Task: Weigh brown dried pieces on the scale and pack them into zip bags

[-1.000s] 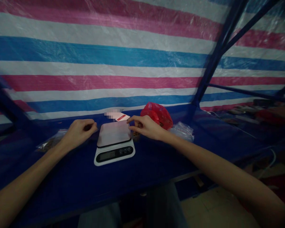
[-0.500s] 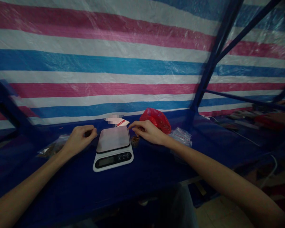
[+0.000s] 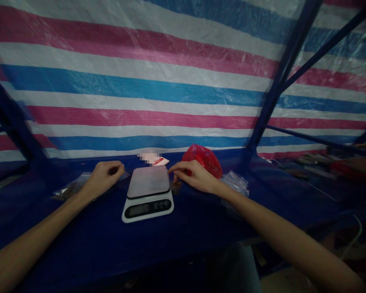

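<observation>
Scale (image 3: 149, 193) rests flat on blue tabletop (image 3: 110, 244), between the two hands. Its platform is bare; the dark display panel (image 3: 148, 207) occupies the near edge, digits too faint to read. Small cup (image 3: 176, 187) with brown contents stands just beside the scale's right edge. Right hand (image 3: 195, 175) is positioned above and behind the cup, index finger extended toward the platform's far right corner, thumb narrowly parted from it; contact with the cup cannot be determined. Left hand (image 3: 105, 177) is curled, thumb and fingertips together, left of the scale; whether it grips anything cannot be determined. Clear bag (image 3: 71, 188) with dark contents lies beside the left wrist. Printed card (image 3: 161, 161) lies behind the scale, red bag (image 3: 205, 159) behind the right hand, and clear bags (image 3: 236, 183) beside the right forearm. Striped sheet (image 3: 140, 89) forms the backdrop.
</observation>
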Available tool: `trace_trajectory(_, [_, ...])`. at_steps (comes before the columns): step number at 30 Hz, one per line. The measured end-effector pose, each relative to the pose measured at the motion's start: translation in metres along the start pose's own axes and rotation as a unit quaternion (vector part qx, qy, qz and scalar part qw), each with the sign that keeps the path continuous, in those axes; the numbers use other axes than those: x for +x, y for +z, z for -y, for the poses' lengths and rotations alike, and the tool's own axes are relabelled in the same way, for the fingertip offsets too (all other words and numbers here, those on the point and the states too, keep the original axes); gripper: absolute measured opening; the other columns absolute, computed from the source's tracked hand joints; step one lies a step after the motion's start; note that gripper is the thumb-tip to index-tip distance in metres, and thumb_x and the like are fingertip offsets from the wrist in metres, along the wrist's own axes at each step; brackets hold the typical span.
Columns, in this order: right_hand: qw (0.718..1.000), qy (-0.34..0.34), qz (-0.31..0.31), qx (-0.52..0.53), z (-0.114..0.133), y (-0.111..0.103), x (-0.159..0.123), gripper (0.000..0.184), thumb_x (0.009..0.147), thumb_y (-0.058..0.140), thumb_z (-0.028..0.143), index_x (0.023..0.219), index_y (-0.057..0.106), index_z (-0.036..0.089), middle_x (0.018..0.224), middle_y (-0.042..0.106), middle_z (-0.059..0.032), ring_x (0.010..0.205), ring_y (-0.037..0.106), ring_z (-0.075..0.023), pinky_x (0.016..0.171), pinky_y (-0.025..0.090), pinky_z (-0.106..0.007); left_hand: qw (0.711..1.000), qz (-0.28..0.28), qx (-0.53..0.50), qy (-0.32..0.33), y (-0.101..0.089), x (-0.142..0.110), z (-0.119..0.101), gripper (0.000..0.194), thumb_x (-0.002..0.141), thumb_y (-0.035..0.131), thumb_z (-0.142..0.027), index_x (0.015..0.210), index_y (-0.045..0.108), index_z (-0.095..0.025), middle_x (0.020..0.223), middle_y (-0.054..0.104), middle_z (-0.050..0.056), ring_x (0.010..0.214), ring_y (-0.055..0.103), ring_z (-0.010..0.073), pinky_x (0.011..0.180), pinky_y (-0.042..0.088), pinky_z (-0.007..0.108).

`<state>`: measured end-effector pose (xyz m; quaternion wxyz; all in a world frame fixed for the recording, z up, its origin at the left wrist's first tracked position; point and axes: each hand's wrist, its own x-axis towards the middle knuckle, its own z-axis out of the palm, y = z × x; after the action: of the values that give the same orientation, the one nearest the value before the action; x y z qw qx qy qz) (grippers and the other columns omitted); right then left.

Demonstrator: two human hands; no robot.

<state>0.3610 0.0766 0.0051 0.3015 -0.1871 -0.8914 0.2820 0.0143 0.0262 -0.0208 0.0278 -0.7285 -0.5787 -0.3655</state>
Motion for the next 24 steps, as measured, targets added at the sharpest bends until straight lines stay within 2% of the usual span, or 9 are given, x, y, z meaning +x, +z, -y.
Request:
trace_trajectory(9, [0.999, 0.004, 0.013, 0.046, 0.003, -0.002, 0.000, 0.026, 0.103, 0.054, 0.030, 0.112, 0.074, 0.015, 0.087, 0.079, -0.0057, 0.081, 0.074, -0.0176, 0.077, 0.055, -0.029, 1.000, -0.006, 0.007, 0.001, -0.004, 0.000, -0.003, 0.042, 0.092, 0.047, -0.043, 0.057, 0.047, -0.020, 0.053, 0.043, -0.004, 0.052, 0.041, 0.0116, 0.055, 0.029, 0.026])
trace_trajectory(11, [0.998, -0.001, -0.028, 0.061, 0.001, -0.010, 0.002, 0.027, 0.103, 0.054, 0.032, 0.111, 0.074, 0.015, 0.087, 0.079, -0.0058, 0.082, 0.074, -0.0178, 0.080, 0.055, -0.030, 1.000, -0.007, 0.013, 0.004, -0.004, 0.000, -0.003, 0.042, 0.092, 0.047, -0.043, 0.057, 0.048, -0.020, 0.053, 0.044, -0.004, 0.051, 0.042, 0.0115, 0.055, 0.029, 0.027])
trace_trajectory(13, [0.992, 0.013, -0.119, 0.029, -0.005, -0.027, 0.003, 0.026, 0.100, 0.054, 0.031, 0.105, 0.073, 0.014, 0.079, 0.076, -0.0039, 0.073, 0.071, -0.0167, 0.074, 0.053, -0.028, 1.000, -0.004, 0.017, 0.006, -0.003, -0.001, -0.003, 0.043, 0.092, 0.047, -0.044, 0.057, 0.047, -0.020, 0.052, 0.044, -0.004, 0.051, 0.042, 0.0114, 0.054, 0.029, 0.026])
trace_trajectory(16, [0.962, 0.092, -0.222, -0.126, -0.023, -0.060, -0.001, 0.018, 0.092, 0.055, 0.020, 0.083, 0.069, 0.015, 0.060, 0.064, 0.0007, 0.056, 0.058, -0.0138, 0.058, 0.043, -0.025, 1.000, 0.004, 0.020, 0.007, -0.002, -0.001, -0.003, 0.043, 0.093, 0.046, -0.043, 0.056, 0.046, -0.020, 0.052, 0.044, -0.004, 0.051, 0.043, 0.0113, 0.054, 0.029, 0.026])
trace_trajectory(17, [0.955, 0.125, -0.197, -0.182, -0.031, -0.070, -0.003, 0.018, 0.088, 0.055, 0.016, 0.074, 0.066, 0.016, 0.057, 0.061, 0.0009, 0.053, 0.055, -0.0135, 0.056, 0.040, -0.025, 1.000, 0.006, 0.021, 0.007, -0.002, -0.001, -0.003, 0.043, 0.092, 0.046, -0.043, 0.056, 0.047, -0.020, 0.052, 0.045, -0.003, 0.051, 0.043, 0.0114, 0.054, 0.030, 0.026])
trace_trajectory(19, [0.950, 0.174, -0.071, -0.249, -0.046, -0.083, -0.007, 0.021, 0.081, 0.058, 0.009, 0.062, 0.059, 0.018, 0.056, 0.060, -0.0006, 0.053, 0.054, -0.0139, 0.056, 0.039, -0.026, 1.000, 0.012, 0.022, 0.008, -0.002, -0.001, -0.004, 0.043, 0.092, 0.046, -0.043, 0.057, 0.048, -0.019, 0.053, 0.046, -0.003, 0.052, 0.044, 0.0115, 0.055, 0.030, 0.026])
trace_trajectory(21, [0.948, 0.187, 0.048, -0.254, -0.056, -0.083, -0.008, 0.017, 0.073, 0.062, 0.004, 0.063, 0.062, 0.017, 0.065, 0.068, -0.0034, 0.061, 0.060, -0.0158, 0.061, 0.045, -0.026, 1.000, 0.018, 0.021, 0.004, -0.002, -0.001, -0.006, 0.043, 0.092, 0.046, -0.044, 0.056, 0.048, -0.019, 0.053, 0.046, -0.003, 0.052, 0.044, 0.0113, 0.055, 0.030, 0.025])
trace_trajectory(22, [0.951, 0.177, 0.075, -0.244, -0.060, -0.079, -0.008, 0.015, 0.070, 0.063, 0.001, 0.069, 0.065, 0.016, 0.075, 0.073, -0.0053, 0.069, 0.065, -0.0174, 0.066, 0.048, -0.025, 1.000, 0.019, 0.021, 0.000, -0.003, -0.001, -0.006, 0.044, 0.092, 0.046, -0.045, 0.056, 0.048, -0.019, 0.052, 0.045, -0.004, 0.052, 0.043, 0.0112, 0.055, 0.030, 0.025])
trace_trajectory(24, [0.962, 0.146, 0.071, -0.221, -0.063, -0.067, -0.007, 0.027, 0.067, 0.061, -0.003, 0.085, 0.070, 0.015, 0.098, 0.077, -0.0092, 0.088, 0.070, -0.0206, 0.080, 0.053, -0.026, 0.999, 0.017, 0.026, -0.008, -0.004, -0.001, -0.007, 0.044, 0.092, 0.045, -0.045, 0.056, 0.049, -0.019, 0.052, 0.045, -0.004, 0.051, 0.043, 0.0108, 0.055, 0.030, 0.025])
